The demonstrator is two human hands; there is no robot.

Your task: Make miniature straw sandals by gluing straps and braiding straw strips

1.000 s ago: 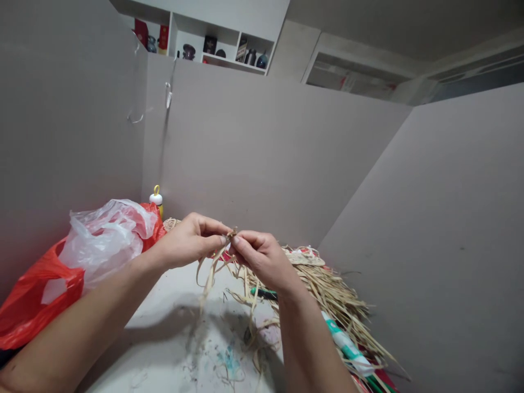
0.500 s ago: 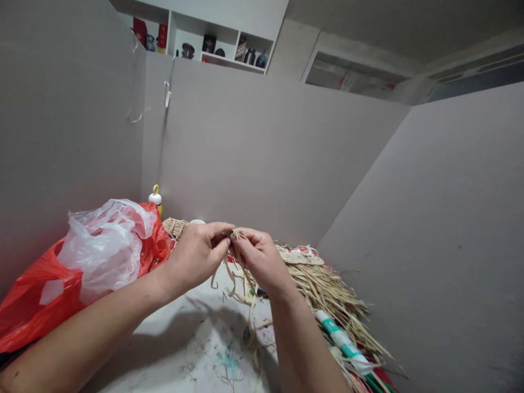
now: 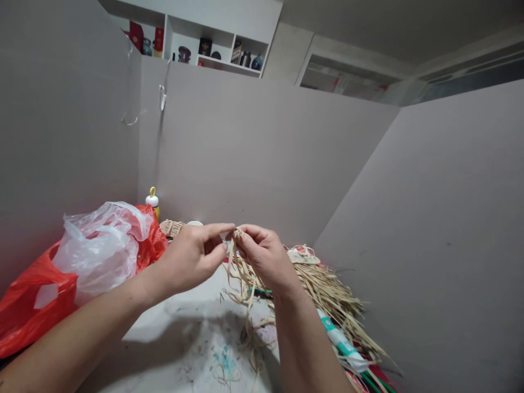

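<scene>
My right hand [image 3: 264, 256] pinches a small bunch of pale straw strips [image 3: 232, 256] between thumb and fingers, above the table. Loose ends of the strips hang below it toward the tabletop. Close on its left is my left hand [image 3: 196, 254], with the index finger stretched out so that its tip touches the top of the bunch. The left thumb stands apart from that finger, and nothing shows gripped in this hand. Its other fingers are curled and partly hidden.
A heap of dry straw [image 3: 327, 289] lies on the right, with a green-and-white roll [image 3: 341, 341] beside it. White and red plastic bags [image 3: 102, 251] fill the left side. Behind them stand a yellow-capped bottle [image 3: 152, 202] and a woven piece [image 3: 172, 227]. Grey partitions [image 3: 262, 153] enclose the stained table [image 3: 184, 344].
My left thumb has come away from the straw and the left hand has opened, moving slightly left. The right hand keeps its pinch. The whole view has shifted a little.
</scene>
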